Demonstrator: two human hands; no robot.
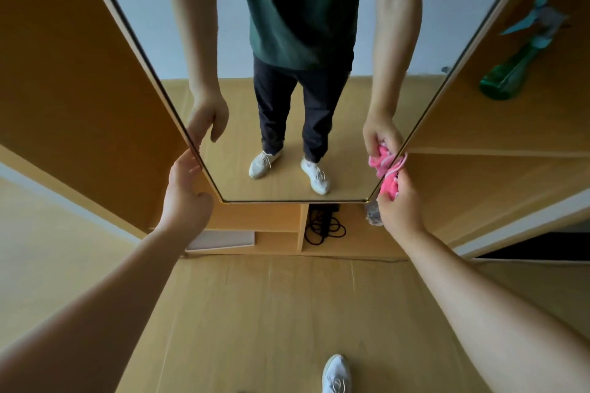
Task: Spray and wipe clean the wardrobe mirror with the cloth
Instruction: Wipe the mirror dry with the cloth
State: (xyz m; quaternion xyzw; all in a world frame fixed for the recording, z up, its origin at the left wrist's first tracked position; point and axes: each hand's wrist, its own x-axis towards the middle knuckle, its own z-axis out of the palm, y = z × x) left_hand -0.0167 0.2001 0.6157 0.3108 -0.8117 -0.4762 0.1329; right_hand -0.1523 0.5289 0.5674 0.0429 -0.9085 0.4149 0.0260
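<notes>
The tall wardrobe mirror point(287, 124) fills the middle of the view and reflects a person in a dark green T-shirt. My left hand point(185, 195) rests with spread fingers on the mirror's lower left edge. My right hand point(399, 204) holds a bunched pink cloth point(390, 180) against the mirror's lower right edge. Part of the cloth is doubled by its reflection. A green spray bottle point(510, 70) with a teal trigger head stands on a wardrobe shelf at the upper right, away from both hands.
Wooden wardrobe panels point(79, 89) flank the mirror on both sides. Below the mirror, open compartments hold a coiled black cable point(322, 226) and a white board point(220, 239). A wooden floor point(271, 313) lies in front, with my white shoe point(336, 375) at the bottom.
</notes>
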